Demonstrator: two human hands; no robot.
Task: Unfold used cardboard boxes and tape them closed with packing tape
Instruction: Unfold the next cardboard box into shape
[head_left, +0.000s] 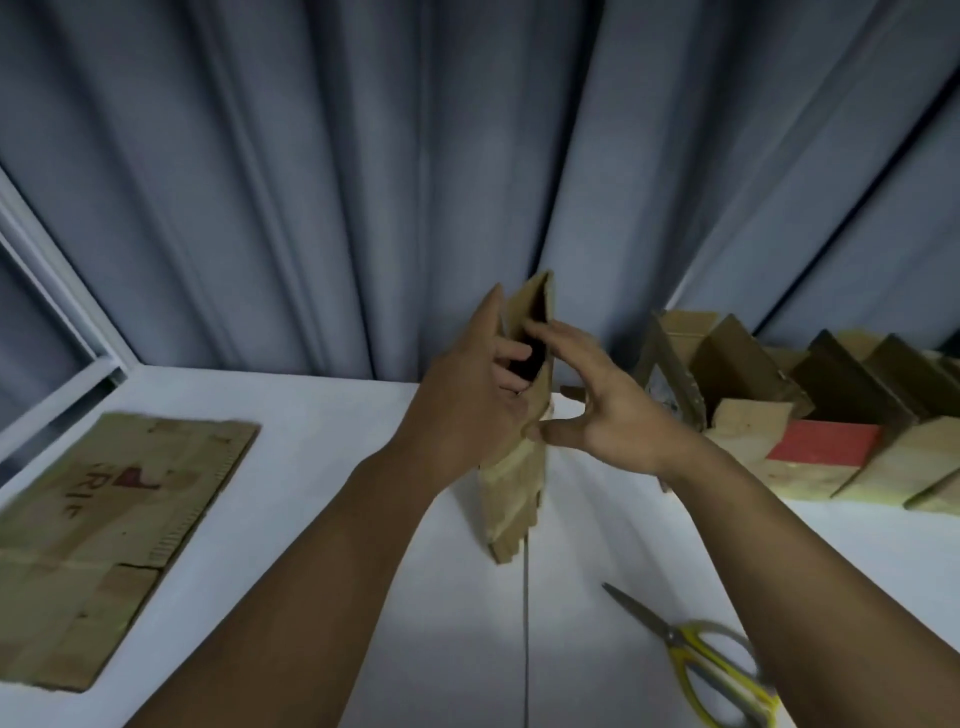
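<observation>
A small brown cardboard box (511, 493) stands upright on end in the middle of the white table (322, 400), partly opened, with a dark gap at its top. My left hand (467, 395) grips its left side, fingers curled into the opening. My right hand (597, 410) is at the box's right edge, fingers spread and reaching to the top opening, thumb touching the side lower down. No packing tape is in view.
A flattened cardboard box (104, 535) lies at the table's left. Several opened and folded boxes (810, 415), one with a red face, crowd the right back. Yellow-handled scissors (696, 660) lie at the front right. Grey curtains hang behind the table.
</observation>
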